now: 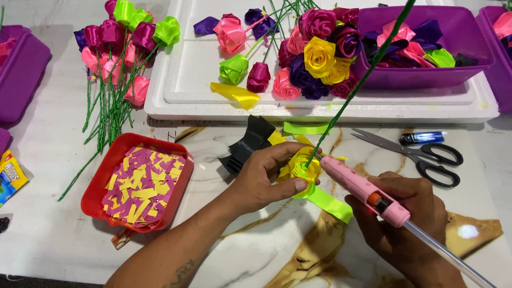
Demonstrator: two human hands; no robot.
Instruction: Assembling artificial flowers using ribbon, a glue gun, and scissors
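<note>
My left hand grips a yellow ribbon rose with a long green wire stem rising from its centre toward the upper right. A neon green ribbon tail hangs from the rose. My right hand holds a pink glue gun whose nozzle points at the rose's centre; a clear glue stick sticks out of its back.
A red tray of yellow and pink paper scraps sits left. A white foam board carries finished ribbon roses and a purple bin. Stemmed roses lie at upper left. Scissors, a blue lighter and black ribbon lie nearby.
</note>
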